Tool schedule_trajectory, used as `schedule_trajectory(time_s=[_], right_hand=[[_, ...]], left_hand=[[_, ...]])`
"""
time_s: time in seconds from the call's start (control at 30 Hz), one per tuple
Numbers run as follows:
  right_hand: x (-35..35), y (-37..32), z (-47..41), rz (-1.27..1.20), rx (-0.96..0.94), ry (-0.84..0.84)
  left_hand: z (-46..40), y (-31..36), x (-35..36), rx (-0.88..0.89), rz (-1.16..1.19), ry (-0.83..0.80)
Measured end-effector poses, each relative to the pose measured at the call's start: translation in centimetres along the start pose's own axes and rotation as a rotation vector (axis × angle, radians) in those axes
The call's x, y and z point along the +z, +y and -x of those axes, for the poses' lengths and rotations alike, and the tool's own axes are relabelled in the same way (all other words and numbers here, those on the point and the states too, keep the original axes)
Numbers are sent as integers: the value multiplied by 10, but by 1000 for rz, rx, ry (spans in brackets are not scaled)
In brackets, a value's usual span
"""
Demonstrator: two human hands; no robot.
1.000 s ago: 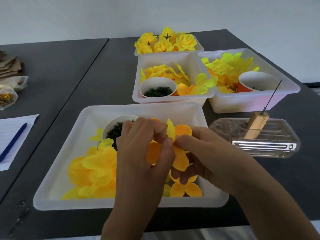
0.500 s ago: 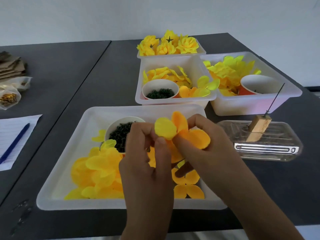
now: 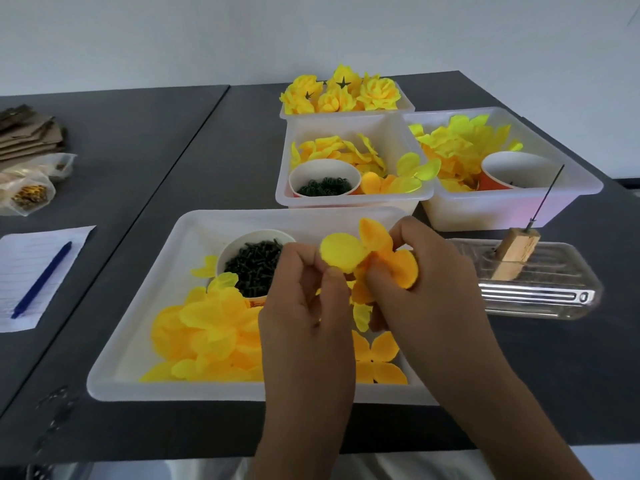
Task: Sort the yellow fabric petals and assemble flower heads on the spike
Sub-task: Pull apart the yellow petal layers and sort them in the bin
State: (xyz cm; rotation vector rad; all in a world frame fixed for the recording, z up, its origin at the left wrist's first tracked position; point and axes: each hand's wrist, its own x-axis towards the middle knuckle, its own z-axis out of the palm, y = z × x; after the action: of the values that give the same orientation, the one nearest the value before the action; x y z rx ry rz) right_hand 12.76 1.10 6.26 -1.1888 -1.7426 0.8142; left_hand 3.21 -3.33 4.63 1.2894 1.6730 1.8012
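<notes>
Pinching one yellow fabric petal piece (image 3: 367,261) between them above the near white tray (image 3: 145,306), left hand (image 3: 308,306) and right hand (image 3: 426,282) both grasp it, the spike (image 3: 547,199) standing untouched, well right.

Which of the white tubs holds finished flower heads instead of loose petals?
The farthest tub, at the back of the table; it holds rolled flower heads, the others flat petals.

Four white tubs (image 3: 242,389); three paper cups (image 3: 325,176); perhaps five flower heads (image 3: 379,93).
</notes>
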Motion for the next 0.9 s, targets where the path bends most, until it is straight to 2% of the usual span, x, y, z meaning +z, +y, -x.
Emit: schedule_trajectory(time_s=[0.1,0.27,0.6,0.9], right_hand=[[3,-1,4,150,-102,21],[3,1,7,224,-142,-5],[1,7,4,270,-180,-113],[-8,10,-8,299,-100,63]], left_hand=[[1,6,0,-21,31,-58],[-1,8,-5,-75,-12,-183],[-13,9,-12,-31,-277,-126],[-8,11,-4,62,-364,-4]])
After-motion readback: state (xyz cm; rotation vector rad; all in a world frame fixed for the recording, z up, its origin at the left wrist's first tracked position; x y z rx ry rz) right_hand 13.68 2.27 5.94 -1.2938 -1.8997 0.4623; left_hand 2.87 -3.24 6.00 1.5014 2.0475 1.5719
